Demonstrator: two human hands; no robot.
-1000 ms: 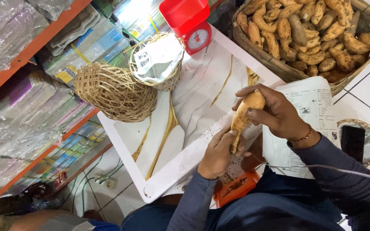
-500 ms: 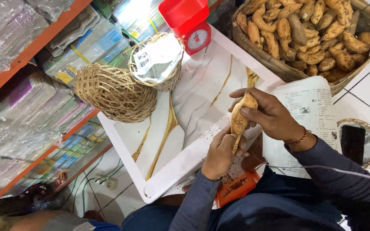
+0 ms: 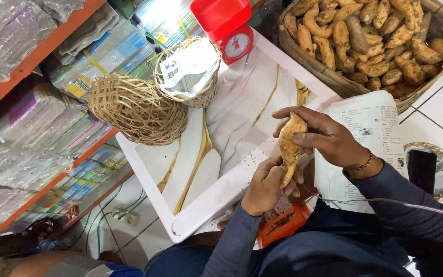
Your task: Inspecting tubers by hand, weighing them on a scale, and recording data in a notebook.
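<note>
The right hand closes its grip around the upper half of a pale tan, oblong sweet potato, thumb laid across the near face and fingers wrapped behind. The left hand grips the lower end from below, curled tight; whether it also pinches a small tool against the tuber I cannot tell. The sweet potato's long axis runs nearly upright in the view, tilted slightly, its top toward the white marble-patterned worktop with gold veins and its bottom toward the person's lap. Both hands touch it, the right one higher, the left one nearer the body, and it is held just above the worktop's near edge.

Just beside the right wrist lies a printed white paper sheet. Beyond it sits a large woven basket of brown tubers. Farther across the worktop stand a red kitchen scale, a small wicker basket lined with paper and an empty round wicker basket tipped on its side. An orange flat object rests on the lap under the hands.
</note>
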